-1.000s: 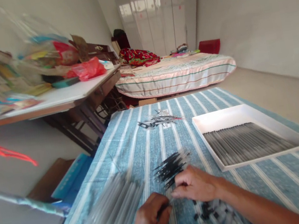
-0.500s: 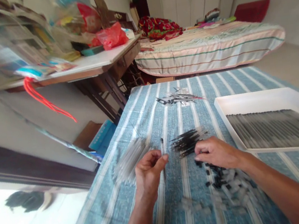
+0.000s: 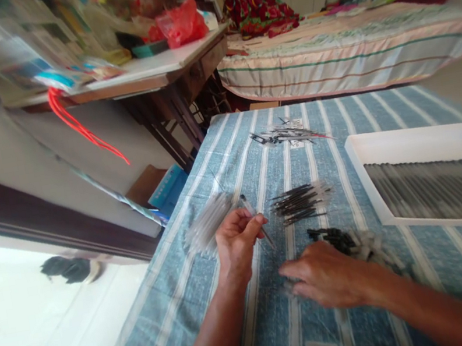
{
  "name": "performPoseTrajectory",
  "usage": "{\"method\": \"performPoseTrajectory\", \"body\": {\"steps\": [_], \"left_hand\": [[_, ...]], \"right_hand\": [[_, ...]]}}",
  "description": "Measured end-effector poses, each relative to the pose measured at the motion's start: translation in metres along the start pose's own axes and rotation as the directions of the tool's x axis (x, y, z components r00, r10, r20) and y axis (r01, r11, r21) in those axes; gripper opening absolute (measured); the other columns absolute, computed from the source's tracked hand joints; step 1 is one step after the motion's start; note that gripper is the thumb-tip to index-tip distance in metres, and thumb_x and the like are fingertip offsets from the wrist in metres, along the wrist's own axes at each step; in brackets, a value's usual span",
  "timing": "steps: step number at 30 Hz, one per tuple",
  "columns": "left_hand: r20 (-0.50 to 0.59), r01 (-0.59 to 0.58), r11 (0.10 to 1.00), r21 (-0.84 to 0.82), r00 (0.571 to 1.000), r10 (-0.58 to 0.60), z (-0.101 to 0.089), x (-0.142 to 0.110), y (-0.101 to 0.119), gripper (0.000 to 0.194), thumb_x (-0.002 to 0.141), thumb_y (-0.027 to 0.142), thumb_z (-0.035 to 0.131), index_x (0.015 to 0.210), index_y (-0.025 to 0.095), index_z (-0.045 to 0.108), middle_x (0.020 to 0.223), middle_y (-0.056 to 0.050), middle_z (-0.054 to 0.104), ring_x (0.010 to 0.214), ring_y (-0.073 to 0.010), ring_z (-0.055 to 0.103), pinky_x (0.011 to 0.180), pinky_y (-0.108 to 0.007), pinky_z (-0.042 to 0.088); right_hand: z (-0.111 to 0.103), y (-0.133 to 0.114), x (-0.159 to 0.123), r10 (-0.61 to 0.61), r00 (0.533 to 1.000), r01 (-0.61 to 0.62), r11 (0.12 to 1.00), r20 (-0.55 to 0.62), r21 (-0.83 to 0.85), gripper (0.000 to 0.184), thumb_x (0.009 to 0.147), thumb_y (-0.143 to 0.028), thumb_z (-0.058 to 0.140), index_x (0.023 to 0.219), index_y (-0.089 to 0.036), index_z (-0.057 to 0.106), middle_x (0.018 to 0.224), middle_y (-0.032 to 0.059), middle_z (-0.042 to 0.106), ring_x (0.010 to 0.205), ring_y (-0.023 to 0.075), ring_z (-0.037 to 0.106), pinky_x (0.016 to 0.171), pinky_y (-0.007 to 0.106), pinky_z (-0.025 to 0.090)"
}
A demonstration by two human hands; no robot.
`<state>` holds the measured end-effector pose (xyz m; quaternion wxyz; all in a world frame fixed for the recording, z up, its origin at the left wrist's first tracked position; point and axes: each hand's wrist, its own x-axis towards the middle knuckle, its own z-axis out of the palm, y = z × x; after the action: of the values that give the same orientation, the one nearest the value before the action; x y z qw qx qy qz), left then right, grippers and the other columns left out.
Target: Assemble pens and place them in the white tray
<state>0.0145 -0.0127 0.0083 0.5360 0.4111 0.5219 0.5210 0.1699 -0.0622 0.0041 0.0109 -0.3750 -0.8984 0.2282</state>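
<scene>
My left hand (image 3: pixel 238 242) pinches a clear pen barrel (image 3: pixel 258 228) that points up and away over the blue striped tablecloth (image 3: pixel 330 132). A pile of clear barrels (image 3: pixel 207 227) lies just left of it. My right hand (image 3: pixel 323 275) lies low on the cloth with its fingers stretched left, next to a heap of small black and clear pen caps (image 3: pixel 360 243). A bundle of black refills (image 3: pixel 300 204) lies just beyond both hands.
A white tray (image 3: pixel 424 135) full of finished pens stands at the right. A small scatter of pen parts (image 3: pixel 286 134) lies farther back. A cluttered desk (image 3: pixel 160 69) stands to the left, a bed (image 3: pixel 348 53) behind the table.
My right hand left the refill bundle and came down towards me onto the cloth by the caps. My left hand still holds the barrel, tilted more now. The view has dipped.
</scene>
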Motion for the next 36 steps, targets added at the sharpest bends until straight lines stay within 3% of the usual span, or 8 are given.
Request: {"method": "performPoseTrajectory", "body": {"steps": [6,9,14,19,22,25,29,36], "left_hand": [[0.032,0.034,0.999,0.0,0.999,-0.034,-0.001,0.001,-0.002,0.026,0.061,0.025,0.075,0.082,0.012,0.064,0.06,-0.001,0.066,0.042,-0.0064,0.048,0.04,-0.018,0.03],[0.038,0.046,0.999,-0.013,0.998,-0.046,-0.002,0.002,-0.003,0.028,0.061,0.026,0.075,0.083,0.012,0.065,0.061,-0.002,0.067,0.042,-0.0068,0.049,0.04,-0.018,0.03],[0.041,0.051,0.995,-0.081,0.998,-0.048,-0.006,0.004,-0.003,0.021,0.065,0.025,0.073,0.078,0.013,0.062,0.062,-0.002,0.068,0.042,-0.0051,0.048,0.04,-0.016,0.032],[0.037,0.069,0.972,-0.224,0.997,-0.063,-0.009,0.006,-0.003,0.016,0.067,0.022,0.071,0.073,0.014,0.058,0.064,-0.001,0.068,0.044,-0.0048,0.051,0.043,-0.015,0.036],[0.023,0.089,0.956,-0.28,0.996,-0.086,-0.009,0.005,0.0,0.015,0.067,0.02,0.07,0.072,0.014,0.057,0.064,-0.001,0.068,0.045,-0.005,0.051,0.045,-0.016,0.038],[0.025,0.105,0.943,-0.314,0.994,-0.103,-0.008,0.004,0.003,0.015,0.065,0.019,0.07,0.072,0.014,0.057,0.065,-0.002,0.068,0.045,-0.0054,0.052,0.044,-0.016,0.039],[0.029,0.122,0.933,-0.339,0.992,-0.119,-0.007,0.004,0.005,0.016,0.064,0.017,0.07,0.073,0.014,0.057,0.064,-0.002,0.069,0.045,-0.0058,0.053,0.044,-0.016,0.039],[0.057,0.148,0.926,-0.347,0.989,-0.137,-0.006,0.003,0.005,0.017,0.062,0.018,0.07,0.072,0.015,0.056,0.064,-0.002,0.068,0.043,-0.0058,0.052,0.043,-0.016,0.04]], "right_hand": [[0.015,-0.005,0.002,-0.078,0.997,0.077,0.99,-0.005,-0.121,0.015,0.081,-0.017,0.043,0.081,-0.017,0.058,0.062,0.0062,0.067,0.052,0.0181,0.061,0.05,0.028,0.026],[0.014,0.0,0.001,-0.036,0.999,0.033,0.994,-0.032,-0.102,0.011,0.077,-0.016,0.046,0.079,-0.017,0.057,0.062,0.0057,0.065,0.051,0.0163,0.058,0.05,0.027,0.026],[0.0,0.017,-0.002,0.093,0.977,-0.046,0.972,-0.194,0.23,0.014,0.07,-0.012,0.048,0.081,-0.02,0.053,0.055,-0.0036,0.054,0.05,0.0107,0.047,0.051,0.024,0.026],[-0.009,0.03,-0.004,0.286,0.914,0.012,0.688,-0.286,0.726,0.006,0.074,-0.018,0.052,0.076,-0.02,0.047,0.051,-0.0074,0.044,0.046,0.0077,0.039,0.046,0.02,0.03],[-0.008,0.033,-0.004,0.396,0.87,0.06,0.507,-0.294,0.86,0.01,0.076,-0.026,0.054,0.079,-0.02,0.047,0.056,-0.0046,0.053,0.045,0.0083,0.044,0.045,0.021,0.035],[-0.005,0.032,-0.003,0.432,0.854,0.111,0.391,-0.289,0.914,0.015,0.076,-0.03,0.057,0.08,-0.019,0.047,0.063,-0.0003,0.062,0.046,0.0096,0.052,0.047,0.022,0.041],[-0.001,0.032,-0.002,0.423,0.854,0.172,0.319,-0.302,0.932,0.017,0.077,-0.031,0.059,0.081,-0.019,0.048,0.071,0.0028,0.067,0.051,0.0109,0.058,0.052,0.024,0.046],[0.005,0.032,0.0,0.421,0.855,0.183,0.305,-0.304,0.935,0.017,0.077,-0.03,0.061,0.078,-0.018,0.049,0.074,0.0032,0.068,0.054,0.0109,0.059,0.052,0.024,0.046]]}}
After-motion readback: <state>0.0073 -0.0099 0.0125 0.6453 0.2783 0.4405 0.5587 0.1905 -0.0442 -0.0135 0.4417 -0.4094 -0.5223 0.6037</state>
